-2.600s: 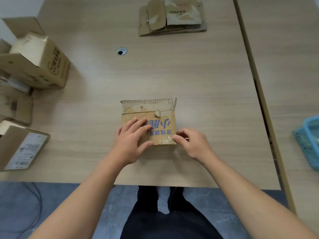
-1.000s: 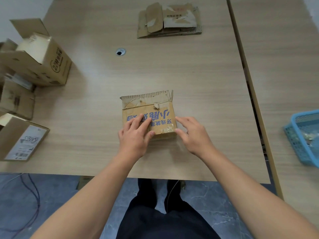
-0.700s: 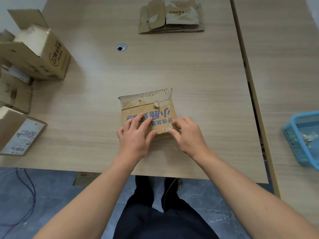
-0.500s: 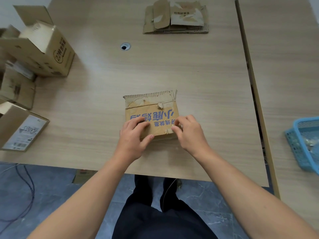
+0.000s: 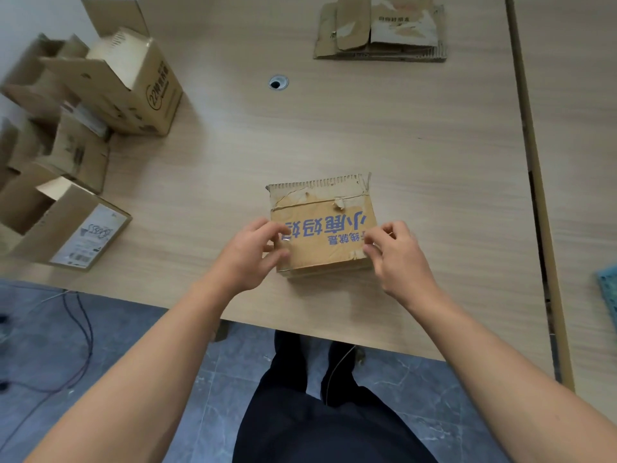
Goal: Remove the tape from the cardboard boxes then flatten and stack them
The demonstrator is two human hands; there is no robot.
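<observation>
Centrally, one flat box (image 5: 320,245), left hand (image 5: 247,255), right hand (image 5: 400,259) pinching its edges, one stack (image 5: 380,35) beyond

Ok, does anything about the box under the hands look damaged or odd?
The box has a ragged far edge with its paper skin torn away there, and a scrap of tape clings near its right corner. Nothing is spilled.

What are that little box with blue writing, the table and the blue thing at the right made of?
The box: brown corrugated cardboard, matte, scuffed; fluted edge shows. Its tape: glossy clear film, likely plastic. The table: pale wood-grain, probably laminate. The basket: blue lattice, likely plastic.
</observation>
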